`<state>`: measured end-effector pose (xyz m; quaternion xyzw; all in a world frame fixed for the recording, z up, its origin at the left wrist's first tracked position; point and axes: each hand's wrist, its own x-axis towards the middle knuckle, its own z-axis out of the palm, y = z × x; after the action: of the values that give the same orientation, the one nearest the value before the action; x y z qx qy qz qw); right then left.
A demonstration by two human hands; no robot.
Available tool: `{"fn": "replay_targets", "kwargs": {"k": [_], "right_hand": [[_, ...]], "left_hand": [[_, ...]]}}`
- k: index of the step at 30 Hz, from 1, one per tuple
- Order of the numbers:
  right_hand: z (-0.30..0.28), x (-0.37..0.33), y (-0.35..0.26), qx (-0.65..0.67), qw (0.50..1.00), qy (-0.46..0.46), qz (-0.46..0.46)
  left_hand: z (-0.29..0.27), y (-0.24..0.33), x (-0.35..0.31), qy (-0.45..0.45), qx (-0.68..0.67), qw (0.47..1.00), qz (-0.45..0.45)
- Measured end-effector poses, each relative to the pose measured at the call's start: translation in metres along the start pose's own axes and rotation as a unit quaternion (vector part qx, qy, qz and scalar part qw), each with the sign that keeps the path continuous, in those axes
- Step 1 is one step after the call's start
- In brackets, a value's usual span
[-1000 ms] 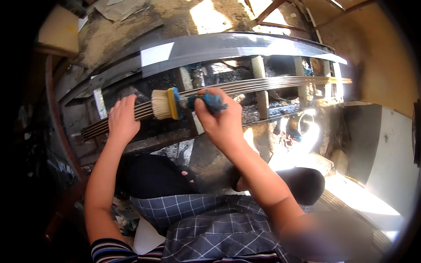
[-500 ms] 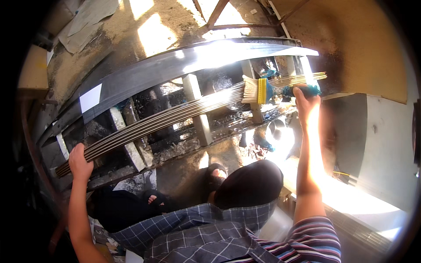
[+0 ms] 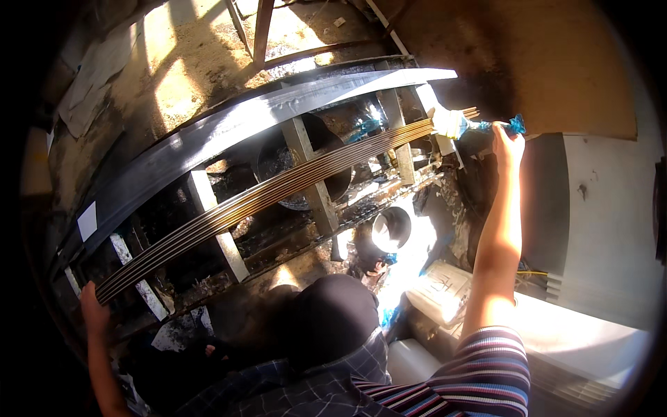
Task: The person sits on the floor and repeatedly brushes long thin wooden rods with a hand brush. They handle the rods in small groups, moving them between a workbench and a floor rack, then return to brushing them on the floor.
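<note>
Several long thin rods (image 3: 278,187) lie side by side in a flat row, slanting across the slats from lower left to upper right. My left hand (image 3: 94,309) is closed around their left end. At their right end my right hand (image 3: 508,146) is closed on the blue-wrapped handle of a wide brush (image 3: 450,123). Pale bristles touch the rods near their tips, blurred by sunlight. Wet brown colour shows on the middle and right of the rods, while their left part looks greyer.
Cross slats (image 3: 310,175) carry the rods over a dark, wet-looking trough. A long grey board (image 3: 229,124) lies along the far side. Closer to me stand a round can (image 3: 392,229) and a pale jerrycan (image 3: 441,292). A brown panel (image 3: 577,76) rises at the right.
The brush has slid right along the rods to their far end. My left hand appears lower and further left, and the whole view has shifted.
</note>
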<state>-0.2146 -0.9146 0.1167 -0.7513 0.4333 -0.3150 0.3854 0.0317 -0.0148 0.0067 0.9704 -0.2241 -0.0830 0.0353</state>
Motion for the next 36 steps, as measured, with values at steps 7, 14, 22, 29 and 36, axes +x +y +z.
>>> {"fn": "replay_targets", "kwargs": {"k": [7, 14, 22, 29, 36], "right_hand": [[-0.007, -0.004, 0.019, -0.346, 0.88, 0.325, 0.023], [0.033, -0.17, -0.048, 0.137, 0.965, 0.211, -0.078], [0.182, -0.381, -0.178, 0.21, 0.947, -0.217, 0.112], [0.283, -0.45, -0.224, 0.112, 0.93, -0.333, -0.107], [0.233, -0.344, -0.169, 0.04, 0.965, -0.256, -0.025]], "left_hand": [[0.008, -0.026, -0.002, 0.047, 0.02, 0.994, 0.097], [0.033, -0.075, -0.012, -0.027, 0.042, 0.998, 0.043], [-0.008, 0.017, -0.013, 0.036, 0.016, 0.999, 0.031], [-0.014, 0.027, 0.005, 0.019, -0.012, 1.0, 0.009], [-0.007, 0.018, 0.003, 0.03, 0.006, 1.0, 0.009]]}}
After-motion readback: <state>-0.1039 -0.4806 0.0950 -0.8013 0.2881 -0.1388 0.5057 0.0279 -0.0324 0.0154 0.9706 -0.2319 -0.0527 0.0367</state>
